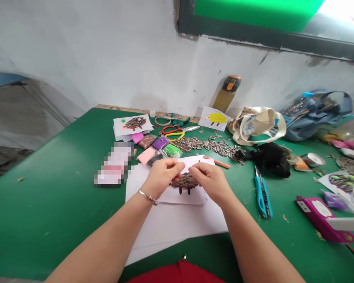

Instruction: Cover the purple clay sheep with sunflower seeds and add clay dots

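Seed-covered hedgehog picture (185, 181) lies beneath left hand (172, 173) and right hand (201, 173), fingertips pinched, any contents too small to discern.

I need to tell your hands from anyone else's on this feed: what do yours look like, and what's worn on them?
Both are ungloved. The left hand has a silvery bracelet at its wrist; the right hand has none. No sleeves show.
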A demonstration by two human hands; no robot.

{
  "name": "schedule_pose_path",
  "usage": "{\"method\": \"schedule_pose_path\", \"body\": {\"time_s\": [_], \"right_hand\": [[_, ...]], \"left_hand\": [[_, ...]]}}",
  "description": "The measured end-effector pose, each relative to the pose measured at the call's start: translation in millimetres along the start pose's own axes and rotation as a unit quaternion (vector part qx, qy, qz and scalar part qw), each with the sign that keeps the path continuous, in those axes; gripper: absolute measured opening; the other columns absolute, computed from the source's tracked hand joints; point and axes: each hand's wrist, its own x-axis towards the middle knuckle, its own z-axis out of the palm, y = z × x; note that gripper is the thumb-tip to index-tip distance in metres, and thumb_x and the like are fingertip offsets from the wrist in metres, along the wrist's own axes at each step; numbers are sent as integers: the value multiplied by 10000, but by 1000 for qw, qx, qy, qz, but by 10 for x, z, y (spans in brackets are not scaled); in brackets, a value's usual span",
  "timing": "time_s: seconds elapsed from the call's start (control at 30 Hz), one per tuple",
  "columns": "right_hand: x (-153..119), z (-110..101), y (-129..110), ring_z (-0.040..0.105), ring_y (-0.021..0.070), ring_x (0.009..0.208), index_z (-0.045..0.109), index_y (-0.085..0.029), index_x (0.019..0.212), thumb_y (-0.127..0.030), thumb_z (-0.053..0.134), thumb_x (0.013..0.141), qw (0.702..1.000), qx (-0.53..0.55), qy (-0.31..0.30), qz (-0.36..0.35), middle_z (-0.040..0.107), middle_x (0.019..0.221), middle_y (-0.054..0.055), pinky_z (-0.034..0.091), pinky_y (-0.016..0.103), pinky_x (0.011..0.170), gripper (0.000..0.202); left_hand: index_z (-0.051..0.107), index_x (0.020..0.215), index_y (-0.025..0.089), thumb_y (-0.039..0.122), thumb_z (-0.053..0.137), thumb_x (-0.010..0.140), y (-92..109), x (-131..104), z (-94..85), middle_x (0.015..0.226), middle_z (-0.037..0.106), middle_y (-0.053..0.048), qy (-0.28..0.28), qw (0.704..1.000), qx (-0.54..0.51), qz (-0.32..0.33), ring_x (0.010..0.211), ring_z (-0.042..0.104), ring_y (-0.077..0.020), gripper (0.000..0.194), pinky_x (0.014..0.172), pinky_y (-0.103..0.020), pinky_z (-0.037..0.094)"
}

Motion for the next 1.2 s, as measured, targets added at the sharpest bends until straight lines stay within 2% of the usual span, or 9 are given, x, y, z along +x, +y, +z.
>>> {"method": "schedule_pose_path", "body": {"time_s": [0.1,0.27,0.33,0.53,0.67,0.77,0.83,1.0,1.2], "right_hand": [[34,-27,73,564,147,646,659,-200,747,-364,589,791,1000,6,19,0,632,674,-5,414,251,589,184],[44,-50,182,624,155,676,658,-214,977,-305,504,828,998,59,10,38,689,830,23,474,279,648,233],[29,-61,177,627,147,669,666,-215,944,-320,476,854,998,49,-4,34,693,830,22,468,273,649,235],[-2,-82,131,532,132,598,636,-205,683,-407,591,803,999,-33,21,7,594,607,-21,375,245,548,239],[0,-63,182,562,139,650,658,-217,832,-306,581,791,999,-31,36,4,643,709,-13,416,252,602,125],[-3,-52,217,608,151,720,657,-230,990,-268,501,830,999,-18,41,11,692,861,14,450,275,671,227],[-8,-56,212,613,149,705,667,-229,963,-294,467,860,999,-19,31,13,696,852,15,449,277,670,235],[-19,-74,149,527,133,583,639,-210,675,-423,564,822,997,-77,14,-1,588,589,-21,364,251,542,269],[-11,-64,226,585,155,696,648,-229,878,-291,542,818,997,-67,30,-21,670,772,-2,419,267,626,137]], "left_hand": [[611,614,151,350,699,729,11,-15,7,499,516,35,0,1000,30,8,463,467,-89,245,420,-196,376],[706,889,157,285,672,745,-8,-9,7,786,691,-45,45,998,45,9,682,628,-148,195,570,-224,490],[709,851,164,300,653,763,-14,-2,6,788,695,-48,35,998,60,12,700,641,-155,171,601,-233,507],[607,571,173,380,668,750,3,-5,-7,542,532,20,10,991,129,47,492,489,-110,281,446,-211,414],[688,691,188,300,646,768,-36,5,-17,648,631,-3,21,985,156,66,549,533,-122,142,498,-216,412],[728,860,208,270,628,780,-60,8,-13,763,696,-26,41,988,131,67,636,587,-147,142,538,-225,425],[722,810,203,285,617,792,-57,5,-10,731,686,-24,34,990,122,64,637,589,-150,134,537,-227,421],[628,566,184,347,649,774,-32,3,-17,597,595,2,17,980,182,83,559,517,-125,265,519,-222,388],[711,782,207,278,632,778,-74,25,-27,745,679,-25,36,972,213,98,657,580,-162,107,559,-239,419]]}}
